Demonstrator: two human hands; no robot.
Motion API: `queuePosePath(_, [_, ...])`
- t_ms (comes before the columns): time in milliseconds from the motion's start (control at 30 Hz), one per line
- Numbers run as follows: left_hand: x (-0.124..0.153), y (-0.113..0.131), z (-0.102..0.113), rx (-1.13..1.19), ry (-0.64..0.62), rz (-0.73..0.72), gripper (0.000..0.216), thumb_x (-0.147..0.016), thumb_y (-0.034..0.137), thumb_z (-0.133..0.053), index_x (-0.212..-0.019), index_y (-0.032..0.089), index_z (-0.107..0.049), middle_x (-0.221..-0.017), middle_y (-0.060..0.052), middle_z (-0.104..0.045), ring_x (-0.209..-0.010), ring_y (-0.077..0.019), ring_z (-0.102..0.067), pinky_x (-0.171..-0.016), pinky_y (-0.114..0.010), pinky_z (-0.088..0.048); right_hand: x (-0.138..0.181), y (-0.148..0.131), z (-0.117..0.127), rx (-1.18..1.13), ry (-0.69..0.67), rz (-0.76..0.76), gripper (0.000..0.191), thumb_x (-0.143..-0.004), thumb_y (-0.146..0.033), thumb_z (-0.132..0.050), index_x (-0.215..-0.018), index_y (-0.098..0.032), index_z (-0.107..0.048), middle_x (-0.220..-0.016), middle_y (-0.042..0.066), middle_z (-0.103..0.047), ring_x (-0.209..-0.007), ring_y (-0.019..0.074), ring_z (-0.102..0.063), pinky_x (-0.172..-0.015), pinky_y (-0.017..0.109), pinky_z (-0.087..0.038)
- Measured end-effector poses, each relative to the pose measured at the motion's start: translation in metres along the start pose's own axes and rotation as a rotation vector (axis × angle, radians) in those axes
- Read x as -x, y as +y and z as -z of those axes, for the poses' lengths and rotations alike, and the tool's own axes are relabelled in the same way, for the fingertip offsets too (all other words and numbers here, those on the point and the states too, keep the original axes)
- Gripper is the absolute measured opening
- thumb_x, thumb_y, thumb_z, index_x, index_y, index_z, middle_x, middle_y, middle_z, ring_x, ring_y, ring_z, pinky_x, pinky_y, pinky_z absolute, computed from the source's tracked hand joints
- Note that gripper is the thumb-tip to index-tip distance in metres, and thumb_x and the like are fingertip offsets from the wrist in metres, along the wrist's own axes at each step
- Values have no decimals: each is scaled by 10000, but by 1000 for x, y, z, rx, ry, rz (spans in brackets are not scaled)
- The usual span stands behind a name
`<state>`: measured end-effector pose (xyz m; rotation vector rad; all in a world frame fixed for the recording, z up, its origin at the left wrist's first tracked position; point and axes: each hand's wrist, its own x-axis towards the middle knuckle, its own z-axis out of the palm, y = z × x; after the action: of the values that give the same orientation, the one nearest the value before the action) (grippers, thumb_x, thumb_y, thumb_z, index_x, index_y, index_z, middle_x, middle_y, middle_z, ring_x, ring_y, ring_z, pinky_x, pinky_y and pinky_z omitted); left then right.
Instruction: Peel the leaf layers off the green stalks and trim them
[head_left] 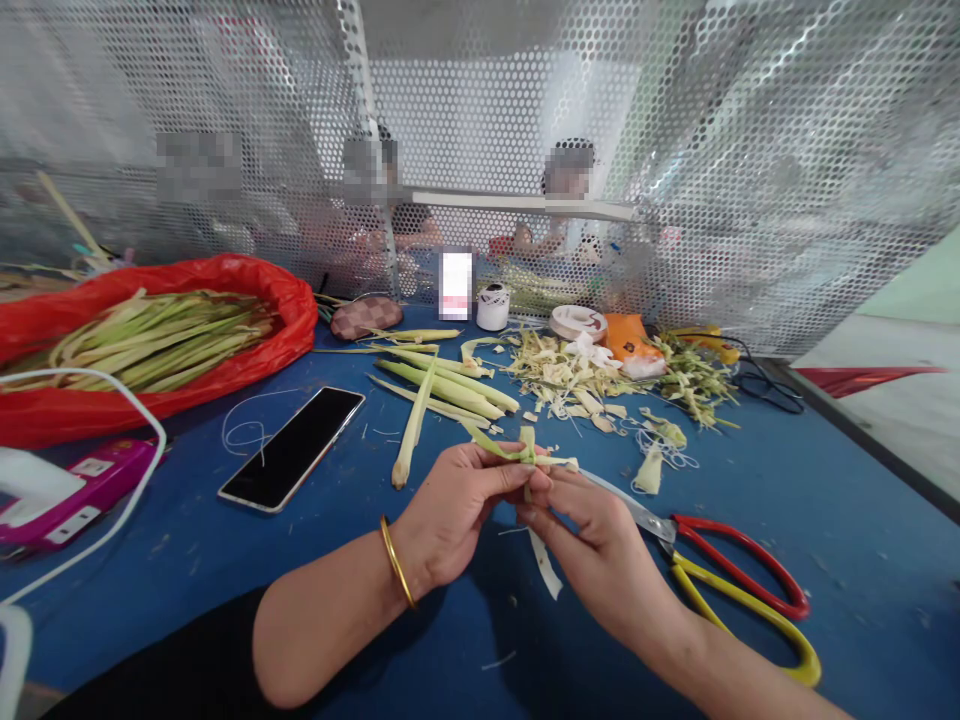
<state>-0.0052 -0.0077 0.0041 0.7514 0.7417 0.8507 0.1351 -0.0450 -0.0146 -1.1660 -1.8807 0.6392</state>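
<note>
Between my two hands is a small piece woven from pale green leaf strips [528, 455], with several strip ends sticking out. My left hand [461, 505] pinches it from the left, thumb on top; a gold bangle [396, 560] circles that wrist. My right hand [592, 535] pinches the piece from the right, and its fingertips meet the left thumb. A pale strip [546, 570] hangs below the fingers. Scissors [667, 530] with one red and one yellow handle lie on the blue table beside my right hand, their blades partly hidden behind it.
Leaf stalks [450, 385] lie ahead, near a phone [296, 450]. A red bag [292, 290] of leaves and a purple power strip [97, 490] stand left. Leaf scraps [559, 370], a tape roll [577, 323] and a thread bundle [660, 455] lie right. A perforated metal screen [480, 130] rises behind.
</note>
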Motion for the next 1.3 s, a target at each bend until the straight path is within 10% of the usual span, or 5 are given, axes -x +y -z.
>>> queuePosePath(200, [0, 2, 4, 25, 0, 34, 178, -683, 192, -754, -850, 133, -739, -723, -39, -692, -687, -110, -614, -664, -204, -446, 5, -7, 8, 174, -8, 30, 277, -936, -252, -469, -664, -206, -493, -660, 6, -557, -619, 143, -499, -598, 262, -362])
queuePosePath(367, [4, 6, 2, -2, -25, 30, 218, -773, 330, -681, -856, 133, -726, -702, -32, -643, -678, -123, -596, -730, -271, -485, 1, -3, 24, 269, 284, -4, 200, -929, -329, -501, -769, -212, -532, -763, 28, -578, -687, 166, -512, -623, 279, -363])
queuePosePath(567, [3, 2, 0, -165, 96, -77, 234, -664, 314, -794, -792, 142, -698, -671, 13, -591, -549, -63, -470, -556, -201, -395, -7, 2, 17, 123, 8, -123, 238, -943, -327, -482, -745, -219, -561, -684, -12, -613, -650, 148, -542, -632, 258, -382])
queuePosePath(1000, [-3, -10, 4, -199, 233, -128, 228, -625, 313, -811, -755, 137, -745, -676, -13, -629, -598, -84, -482, -583, -211, -385, -1, -1, 10, 302, 16, 134, 300, -946, -186, -418, -653, -208, -475, -595, -14, -528, -551, 131, -461, -680, 298, -348])
queuePosePath(1300, [2, 0, 1, -320, 134, -141, 247, -676, 371, -777, -742, 139, -722, -584, 12, -571, -541, -81, -473, -548, -208, -373, -7, 0, 12, -361, 149, -363, 274, -854, -445, -581, -878, -190, -678, -865, 53, -678, -861, 210, -600, -766, 318, -442])
